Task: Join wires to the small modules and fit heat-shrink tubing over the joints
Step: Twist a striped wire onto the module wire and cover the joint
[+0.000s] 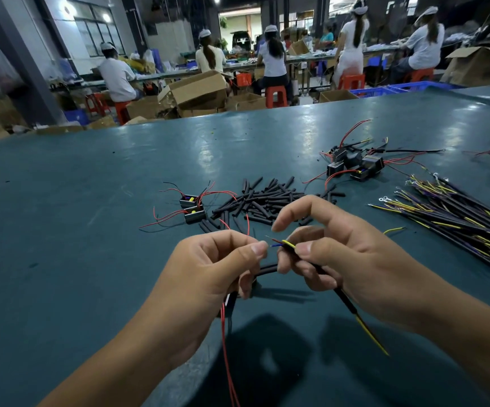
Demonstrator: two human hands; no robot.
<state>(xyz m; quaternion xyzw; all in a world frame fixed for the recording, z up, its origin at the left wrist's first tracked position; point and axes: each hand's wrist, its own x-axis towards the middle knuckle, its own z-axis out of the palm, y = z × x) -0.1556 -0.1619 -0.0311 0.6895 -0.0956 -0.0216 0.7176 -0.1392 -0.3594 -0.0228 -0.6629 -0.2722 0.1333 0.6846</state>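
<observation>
Hands meet above the green bench (91, 201). The left hand (208, 268) curls around a black module (230, 301), mostly hidden in the palm, with red leads (226, 348) hanging below. The right hand (340, 259) pinches a black sleeved cable (325, 274) between thumb and fingers; its yellow, red and blue wire tips (281, 243) point toward the left thumb. A pile of heat-shrink tubes (267, 198) lies just beyond, 2 modules (192, 208) to its left, more modules (355, 164) farther right, and a cable bundle (458, 210) at right.
</observation>
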